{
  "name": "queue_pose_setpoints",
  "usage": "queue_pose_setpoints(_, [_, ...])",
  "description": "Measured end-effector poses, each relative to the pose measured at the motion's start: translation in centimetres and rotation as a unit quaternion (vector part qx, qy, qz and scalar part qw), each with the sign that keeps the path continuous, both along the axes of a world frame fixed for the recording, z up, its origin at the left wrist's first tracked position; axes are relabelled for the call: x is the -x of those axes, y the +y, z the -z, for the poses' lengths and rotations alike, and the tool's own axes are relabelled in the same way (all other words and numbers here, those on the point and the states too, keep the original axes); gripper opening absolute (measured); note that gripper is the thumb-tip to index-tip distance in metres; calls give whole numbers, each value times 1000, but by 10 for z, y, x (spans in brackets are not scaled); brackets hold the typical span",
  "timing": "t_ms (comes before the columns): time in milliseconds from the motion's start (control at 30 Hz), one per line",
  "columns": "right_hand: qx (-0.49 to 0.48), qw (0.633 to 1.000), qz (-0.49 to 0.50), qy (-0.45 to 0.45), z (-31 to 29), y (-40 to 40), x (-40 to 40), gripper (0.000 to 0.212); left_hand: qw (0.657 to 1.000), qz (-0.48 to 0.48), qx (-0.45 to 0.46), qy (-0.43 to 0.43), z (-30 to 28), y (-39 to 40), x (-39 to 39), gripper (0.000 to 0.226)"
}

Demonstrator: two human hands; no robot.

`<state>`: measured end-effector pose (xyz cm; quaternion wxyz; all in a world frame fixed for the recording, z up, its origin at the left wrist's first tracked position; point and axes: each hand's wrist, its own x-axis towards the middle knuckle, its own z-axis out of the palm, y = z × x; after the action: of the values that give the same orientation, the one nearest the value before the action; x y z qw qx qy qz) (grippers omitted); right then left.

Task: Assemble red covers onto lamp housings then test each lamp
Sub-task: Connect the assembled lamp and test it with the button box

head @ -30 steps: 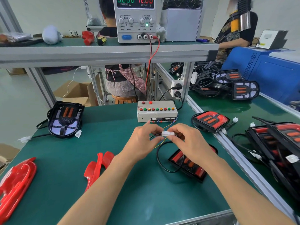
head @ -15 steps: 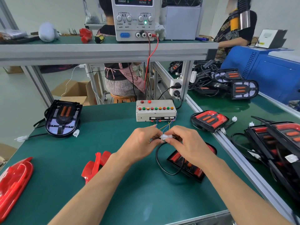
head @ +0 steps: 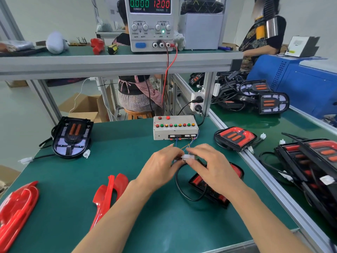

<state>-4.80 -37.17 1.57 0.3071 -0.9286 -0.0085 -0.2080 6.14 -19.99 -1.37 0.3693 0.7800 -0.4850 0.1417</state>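
My left hand (head: 162, 167) and my right hand (head: 213, 165) meet over the green mat, both pinching a small white connector (head: 187, 157) between their fingertips. Thin coloured wires run from it up to the grey test box (head: 175, 127) with its row of buttons. Under my right hand lies a lamp with a red cover (head: 215, 187), its black cable looping to the left. A loose red cover (head: 109, 194) lies at the lower left of centre, and more red covers (head: 16, 207) sit at the left edge. A bare black housing (head: 72, 136) rests at the far left.
The power supply (head: 150, 22) on the upper shelf reads 0.000 A and 12.00 V. A covered lamp (head: 235, 137) lies at the mat's right rail. Several lamps (head: 310, 161) crowd the neighbouring bench. One person sits behind the bench, another stands at the back right.
The supply's current reading has dropped back to 0.000. Both hands stay pressed together on the white connector, barely shifted.
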Motion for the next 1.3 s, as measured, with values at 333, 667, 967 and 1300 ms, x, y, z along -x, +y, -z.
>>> queue_pose_setpoints(333, [-445, 823, 323, 141, 37, -15, 106, 35, 995, 26, -79, -60, 2, 20, 0, 13])
queue_pose_setpoints(667, [-607, 752, 245, 85, 58, -12, 69, 16, 994, 37, -100, -40, -2, 20, 9, 17])
queue_pose_setpoints(967, [-482, 856, 176, -62, 56, -48, 18, 26, 984, 38, -153, -87, 19, -4, 12, 20])
queue_pose_setpoints(1300, [-473, 874, 110, -16, 91, -39, -13, 26, 996, -37, -47, 59, 17, 1, -3, 16])
